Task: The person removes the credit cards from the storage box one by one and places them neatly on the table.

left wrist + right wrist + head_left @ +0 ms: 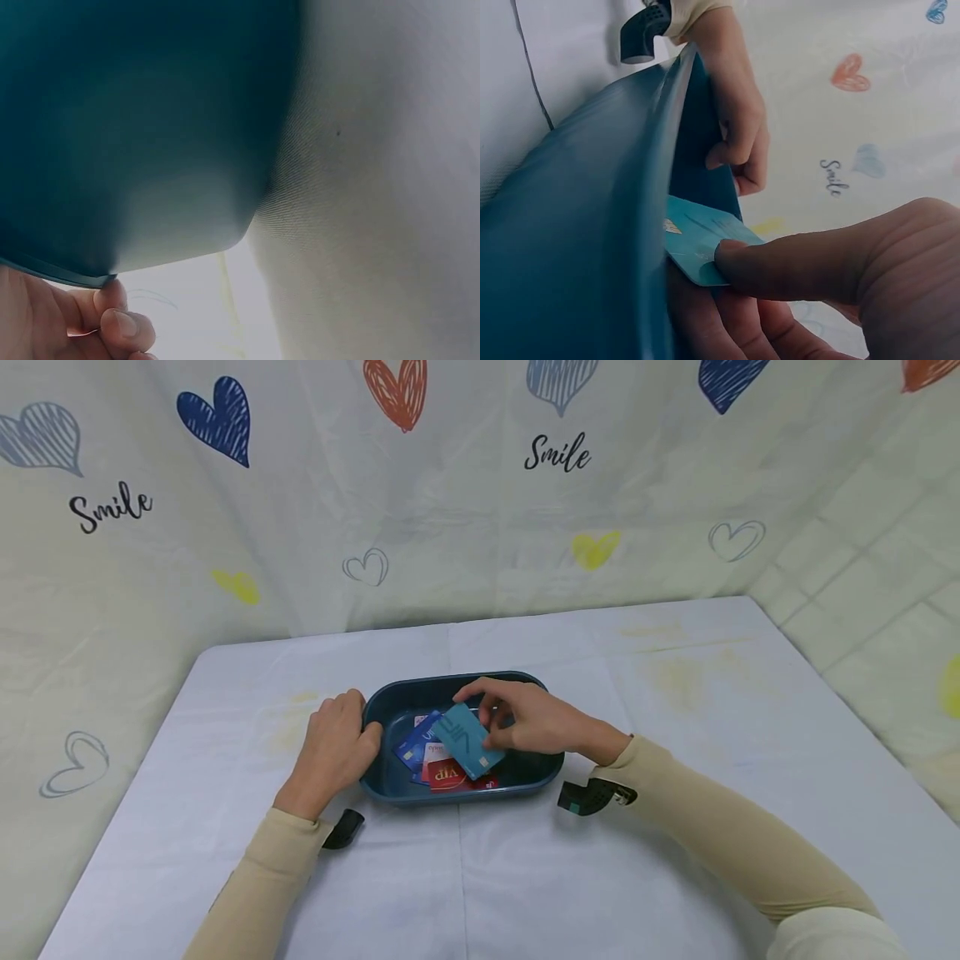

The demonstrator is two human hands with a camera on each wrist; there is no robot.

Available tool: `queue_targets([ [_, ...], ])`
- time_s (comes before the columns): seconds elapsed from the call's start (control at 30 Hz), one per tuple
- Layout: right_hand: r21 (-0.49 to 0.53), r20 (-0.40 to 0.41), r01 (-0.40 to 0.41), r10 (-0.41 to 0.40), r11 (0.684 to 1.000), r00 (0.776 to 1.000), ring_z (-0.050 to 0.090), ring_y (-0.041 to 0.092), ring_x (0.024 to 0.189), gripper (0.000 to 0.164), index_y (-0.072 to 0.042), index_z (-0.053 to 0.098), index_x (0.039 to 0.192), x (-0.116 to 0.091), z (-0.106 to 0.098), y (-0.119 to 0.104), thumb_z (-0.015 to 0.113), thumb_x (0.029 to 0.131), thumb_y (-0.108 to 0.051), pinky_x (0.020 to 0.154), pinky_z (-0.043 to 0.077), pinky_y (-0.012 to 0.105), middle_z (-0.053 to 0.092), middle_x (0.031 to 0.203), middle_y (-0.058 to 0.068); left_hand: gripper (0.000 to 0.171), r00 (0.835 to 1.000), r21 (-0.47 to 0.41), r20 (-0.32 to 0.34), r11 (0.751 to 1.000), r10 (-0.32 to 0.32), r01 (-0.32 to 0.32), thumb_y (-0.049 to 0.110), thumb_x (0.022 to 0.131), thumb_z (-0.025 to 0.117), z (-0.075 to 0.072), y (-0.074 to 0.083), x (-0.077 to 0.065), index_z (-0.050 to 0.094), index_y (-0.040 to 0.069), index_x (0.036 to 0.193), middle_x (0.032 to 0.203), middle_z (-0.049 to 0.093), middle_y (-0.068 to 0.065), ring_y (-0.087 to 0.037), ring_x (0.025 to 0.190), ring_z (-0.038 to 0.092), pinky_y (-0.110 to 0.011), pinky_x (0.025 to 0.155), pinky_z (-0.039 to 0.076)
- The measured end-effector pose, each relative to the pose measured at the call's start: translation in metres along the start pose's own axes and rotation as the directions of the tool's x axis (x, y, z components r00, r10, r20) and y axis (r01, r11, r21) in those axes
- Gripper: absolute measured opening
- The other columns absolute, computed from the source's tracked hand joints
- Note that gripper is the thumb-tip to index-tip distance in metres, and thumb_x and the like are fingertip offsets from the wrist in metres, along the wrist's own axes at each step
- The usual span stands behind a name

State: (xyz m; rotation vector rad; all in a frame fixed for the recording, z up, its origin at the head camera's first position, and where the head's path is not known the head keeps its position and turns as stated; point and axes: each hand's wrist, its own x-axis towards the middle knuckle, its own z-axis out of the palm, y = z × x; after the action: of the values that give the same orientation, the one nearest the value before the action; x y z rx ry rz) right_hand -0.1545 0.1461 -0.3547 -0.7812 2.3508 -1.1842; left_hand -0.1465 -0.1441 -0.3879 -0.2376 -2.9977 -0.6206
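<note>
A dark blue oval-cornered tray (457,797) stands on the white-covered table. My left hand (333,747) grips its left end, thumb over the rim; the left wrist view shows curled fingers (124,326) at the rim from outside. My right hand (528,717) reaches over the tray's right half and pinches a teal chip card (468,739) between thumb and fingers. The same teal card (705,236) shows in the right wrist view, thumb on its face. Beneath it lie blue cards (415,750) and a red VIP card (447,775), partly covered.
The white tablecloth (390,893) spreads around the tray on all sides. Behind the table hangs a pale curtain (465,527) printed with hearts and "Smile". Dark wrist-worn devices sit at the left cuff (345,829) and the right cuff (588,797).
</note>
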Motion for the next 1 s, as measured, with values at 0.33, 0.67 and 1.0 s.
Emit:
queue_targets([
  [0.33, 0.043, -0.039, -0.013, 0.015, 0.999, 0.999, 0.065, 0.017, 0.087, 0.054, -0.026, 0.048, 0.134, -0.009, -0.003, 0.001, 0.068, 0.086, -0.012, 0.076, 0.051, 0.034, 0.057, 0.098, 0.005, 0.020, 1.000, -0.018, -0.016, 1.000, -0.010, 0.010, 0.023, 0.088, 0.044, 0.000, 0.002, 0.000, 0.050, 0.005, 0.086, 0.078, 0.053, -0.012, -0.030, 0.083, 0.050, -0.038, 0.073, 0.034],
  [0.67, 0.100, -0.103, -0.013, 0.023, 0.995, 0.994, 0.066, 0.019, 0.086, 0.054, -0.028, 0.048, 0.132, -0.018, -0.007, 0.001, 0.070, 0.085, -0.013, 0.073, 0.056, 0.040, 0.058, 0.096, 0.006, 0.020, 1.000, -0.024, -0.011, 1.000, -0.014, 0.014, 0.023, 0.089, 0.044, 0.000, 0.001, 0.001, 0.050, 0.004, 0.086, 0.078, 0.053, -0.013, -0.031, 0.083, 0.050, -0.040, 0.075, 0.035],
  [1.0, 0.151, -0.161, -0.019, 0.044, 0.988, 0.986, 0.065, 0.024, 0.084, 0.056, -0.022, 0.048, 0.135, -0.029, -0.013, 0.006, 0.071, 0.085, -0.011, 0.071, 0.057, 0.052, 0.060, 0.098, 0.010, 0.020, 1.000, -0.028, 0.000, 1.000, -0.009, 0.009, 0.023, 0.089, 0.044, 0.000, 0.001, 0.001, 0.049, 0.004, 0.085, 0.077, 0.053, -0.013, -0.031, 0.082, 0.050, -0.041, 0.075, 0.036],
])
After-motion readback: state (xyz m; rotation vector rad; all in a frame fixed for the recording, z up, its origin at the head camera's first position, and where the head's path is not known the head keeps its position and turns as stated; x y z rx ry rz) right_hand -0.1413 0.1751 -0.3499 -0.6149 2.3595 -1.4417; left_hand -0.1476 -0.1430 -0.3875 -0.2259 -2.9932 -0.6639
